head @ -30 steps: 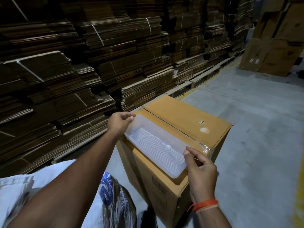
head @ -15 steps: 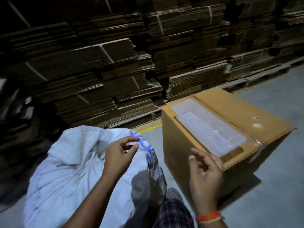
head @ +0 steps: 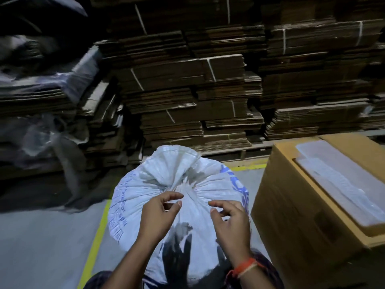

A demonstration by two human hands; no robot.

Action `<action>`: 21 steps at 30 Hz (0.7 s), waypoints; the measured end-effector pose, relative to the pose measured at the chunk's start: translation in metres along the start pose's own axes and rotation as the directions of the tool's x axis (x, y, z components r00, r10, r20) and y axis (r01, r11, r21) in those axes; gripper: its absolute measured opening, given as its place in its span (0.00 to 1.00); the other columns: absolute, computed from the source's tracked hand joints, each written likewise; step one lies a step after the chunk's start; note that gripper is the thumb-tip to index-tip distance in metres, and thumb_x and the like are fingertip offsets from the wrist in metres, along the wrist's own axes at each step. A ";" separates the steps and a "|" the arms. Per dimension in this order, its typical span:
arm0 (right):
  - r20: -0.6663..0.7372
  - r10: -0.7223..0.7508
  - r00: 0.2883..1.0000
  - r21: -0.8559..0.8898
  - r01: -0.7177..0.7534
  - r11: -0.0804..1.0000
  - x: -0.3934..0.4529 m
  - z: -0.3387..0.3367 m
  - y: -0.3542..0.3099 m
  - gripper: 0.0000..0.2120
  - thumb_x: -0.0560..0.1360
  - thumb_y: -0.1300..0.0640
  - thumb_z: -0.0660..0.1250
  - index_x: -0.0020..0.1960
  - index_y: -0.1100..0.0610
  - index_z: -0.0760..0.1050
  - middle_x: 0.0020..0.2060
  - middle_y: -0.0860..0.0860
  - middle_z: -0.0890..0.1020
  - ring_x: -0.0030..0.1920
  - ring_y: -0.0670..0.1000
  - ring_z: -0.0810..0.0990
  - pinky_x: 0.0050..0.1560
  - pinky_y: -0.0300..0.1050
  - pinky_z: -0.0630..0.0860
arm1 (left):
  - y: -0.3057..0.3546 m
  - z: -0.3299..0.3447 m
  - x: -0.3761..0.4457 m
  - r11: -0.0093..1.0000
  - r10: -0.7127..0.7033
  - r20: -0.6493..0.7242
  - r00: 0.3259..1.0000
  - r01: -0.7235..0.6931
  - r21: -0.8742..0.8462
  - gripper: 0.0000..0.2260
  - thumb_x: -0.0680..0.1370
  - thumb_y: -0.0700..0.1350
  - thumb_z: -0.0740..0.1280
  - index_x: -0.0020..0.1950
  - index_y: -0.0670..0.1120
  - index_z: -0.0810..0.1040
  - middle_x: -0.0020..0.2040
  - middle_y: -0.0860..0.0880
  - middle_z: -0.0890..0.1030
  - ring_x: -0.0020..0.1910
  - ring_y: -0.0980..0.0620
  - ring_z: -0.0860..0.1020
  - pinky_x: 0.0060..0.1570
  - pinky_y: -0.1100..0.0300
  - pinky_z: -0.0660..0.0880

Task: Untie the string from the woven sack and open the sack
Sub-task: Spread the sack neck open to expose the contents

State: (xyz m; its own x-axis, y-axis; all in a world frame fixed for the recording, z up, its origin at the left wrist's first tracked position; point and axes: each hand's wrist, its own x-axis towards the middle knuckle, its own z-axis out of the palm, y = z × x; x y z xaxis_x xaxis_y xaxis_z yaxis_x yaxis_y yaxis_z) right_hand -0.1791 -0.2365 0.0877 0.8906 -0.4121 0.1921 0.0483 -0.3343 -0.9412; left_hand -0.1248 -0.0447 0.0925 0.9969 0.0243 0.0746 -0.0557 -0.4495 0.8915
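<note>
Head view, the only one: a dim warehouse, with bundled stacks of flattened cardboard (head: pixel 208 90) filling everything from 10 to 2 o'clock, and a grey floor (head: pixel 41 247) with a yellow line (head: pixel 93 247) painted on it. A cardboard box (head: pixel 291 205) with a clear plastic tray (head: pixel 337 180) on top is parked at 3 o'clock.

The woven sack (head: pixel 166 184) is stood dead centre, right in front of the person, its mouth gathered into a bunched neck (head: pixel 185 182) with the ruffled top flopped away toward 12. The string itself can't be made out in this light, so presumably it's buried in that pinch.

The left hand (head: pixel 158 215) is held with thumb and forefinger in a narrow pinch, nothing visibly caught in it. The right hand (head: pixel 231 222) is loosely curled, half open, holding nothing.

The neck lies at about 12 to 1 o'clock from the left grip and 11 from the right. The left is judged nearer, so the knot would probably be picked at from that side.
</note>
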 end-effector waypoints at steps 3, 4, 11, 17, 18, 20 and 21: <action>0.059 0.013 0.998 -0.006 -0.013 1.000 0.004 0.019 0.005 0.16 0.74 0.64 0.73 0.43 0.41 0.84 0.48 0.43 0.80 0.46 0.41 0.80 0.47 0.35 0.77 | -0.017 -0.006 0.007 0.999 -0.042 -0.020 0.999 0.042 -0.021 0.06 0.78 0.44 0.74 0.50 0.56 0.88 0.47 0.66 0.88 0.42 0.62 0.86 0.44 0.63 0.78; 0.084 0.014 0.996 -0.020 -0.012 1.000 0.009 0.030 0.008 0.16 0.74 0.64 0.72 0.43 0.41 0.84 0.48 0.43 0.80 0.46 0.41 0.80 0.47 0.37 0.77 | -0.027 -0.008 0.012 0.998 -0.061 -0.032 0.998 0.059 -0.035 0.06 0.78 0.44 0.74 0.50 0.55 0.88 0.48 0.65 0.88 0.42 0.62 0.86 0.45 0.62 0.79; 0.155 -0.015 0.988 -0.027 0.019 0.999 0.066 0.074 0.019 0.14 0.76 0.63 0.72 0.48 0.43 0.84 0.48 0.43 0.83 0.47 0.41 0.81 0.46 0.35 0.77 | -0.058 -0.015 0.066 0.993 -0.083 -0.075 0.994 0.077 -0.086 0.08 0.78 0.44 0.75 0.55 0.55 0.87 0.50 0.61 0.89 0.46 0.62 0.86 0.50 0.56 0.83; 0.199 0.014 0.980 -0.072 0.001 0.997 0.111 0.114 0.048 0.12 0.76 0.63 0.73 0.50 0.46 0.85 0.50 0.45 0.82 0.51 0.44 0.81 0.47 0.33 0.74 | -0.092 0.005 0.114 0.993 -0.111 -0.108 0.988 0.107 -0.041 0.10 0.77 0.42 0.76 0.56 0.54 0.86 0.50 0.58 0.89 0.48 0.63 0.85 0.49 0.64 0.82; 0.210 0.024 0.977 -0.065 -0.010 0.998 0.115 0.119 0.052 0.13 0.76 0.64 0.73 0.50 0.46 0.85 0.51 0.45 0.82 0.52 0.43 0.80 0.45 0.28 0.73 | -0.097 0.010 0.119 0.994 -0.108 -0.116 0.987 0.106 -0.026 0.11 0.76 0.42 0.76 0.56 0.54 0.86 0.51 0.58 0.88 0.50 0.63 0.84 0.47 0.68 0.80; 0.221 0.034 0.975 -0.045 -0.025 0.999 0.124 0.128 0.057 0.14 0.76 0.64 0.73 0.51 0.44 0.84 0.52 0.45 0.81 0.54 0.41 0.79 0.42 0.25 0.73 | -0.104 0.017 0.126 0.996 -0.086 -0.157 0.984 0.090 0.013 0.14 0.76 0.43 0.76 0.59 0.56 0.85 0.53 0.57 0.87 0.52 0.64 0.82 0.49 0.68 0.79; 0.214 0.029 0.976 -0.037 -0.021 0.999 0.128 0.131 0.058 0.15 0.77 0.64 0.73 0.51 0.43 0.84 0.52 0.45 0.81 0.54 0.41 0.79 0.43 0.25 0.74 | -0.106 0.019 0.129 0.997 -0.065 -0.187 0.980 0.071 0.024 0.14 0.76 0.43 0.76 0.60 0.56 0.85 0.54 0.57 0.85 0.53 0.64 0.82 0.50 0.65 0.79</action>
State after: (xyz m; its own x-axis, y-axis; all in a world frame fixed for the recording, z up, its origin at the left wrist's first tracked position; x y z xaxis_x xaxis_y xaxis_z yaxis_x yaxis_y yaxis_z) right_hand -0.0027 -0.1972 0.0214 0.9677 -0.2309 0.1011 0.0125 -0.3568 -0.9341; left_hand 0.0104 -0.0108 -0.0010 0.9705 0.2202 0.0983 0.0168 -0.4682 0.8834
